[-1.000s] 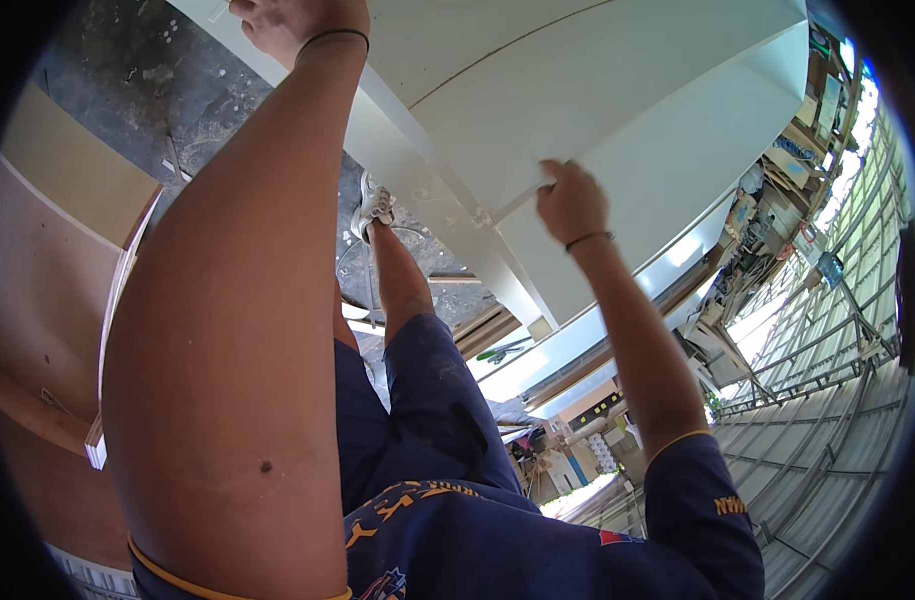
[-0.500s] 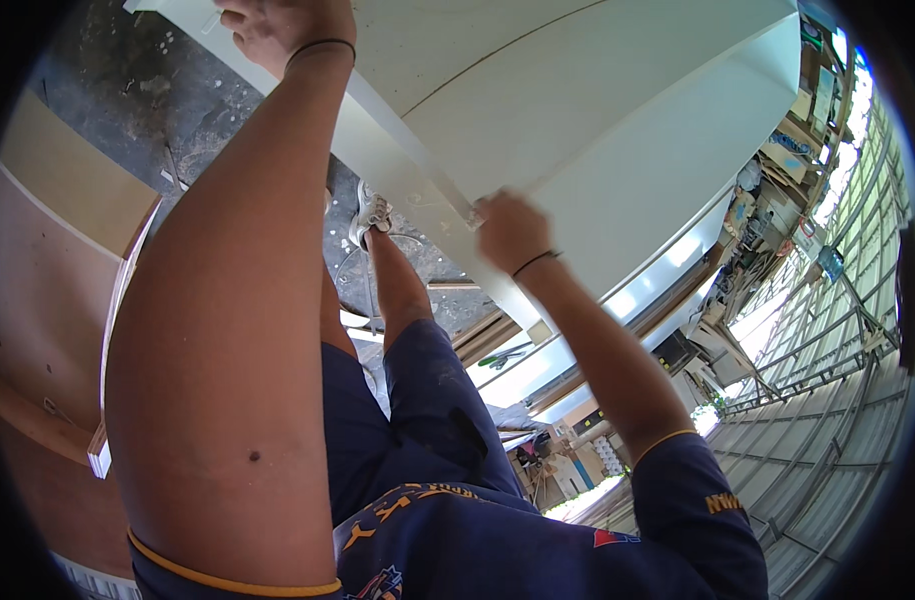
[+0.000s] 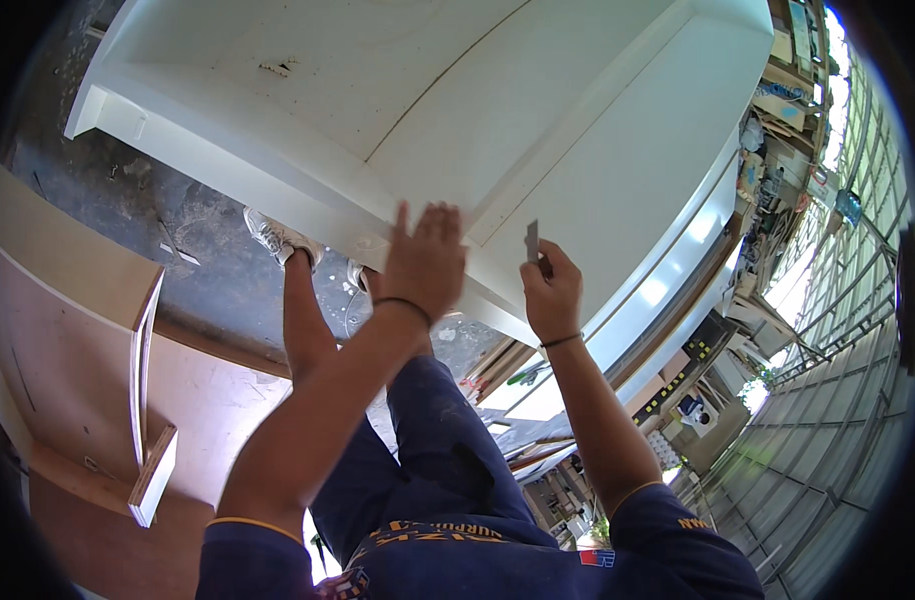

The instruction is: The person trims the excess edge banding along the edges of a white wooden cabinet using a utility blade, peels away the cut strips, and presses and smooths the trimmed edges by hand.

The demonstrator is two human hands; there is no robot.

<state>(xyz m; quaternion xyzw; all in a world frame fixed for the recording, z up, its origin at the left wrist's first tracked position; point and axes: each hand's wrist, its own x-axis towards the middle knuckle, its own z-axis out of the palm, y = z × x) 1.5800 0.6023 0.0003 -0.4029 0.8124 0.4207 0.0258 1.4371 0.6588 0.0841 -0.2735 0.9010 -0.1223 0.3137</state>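
A big white panel with raised moulding lies in front of me and fills the upper half of the view. My left hand is on its near edge, fingers spread and slightly blurred, holding nothing. Just to the right, my right hand grips a small thin grey blade that points up against the panel's face. Both wrists wear a dark band. The two hands are about a hand's width apart.
My legs in dark blue trousers and white shoes stand on dark concrete floor under the panel. Brown plywood boards lean at the left. Cluttered shelves and a corrugated metal wall are at the right.
My left hand has come down from the panel's far top to its near edge, beside the right hand. The right hand has shifted along the edge and now shows the blade.
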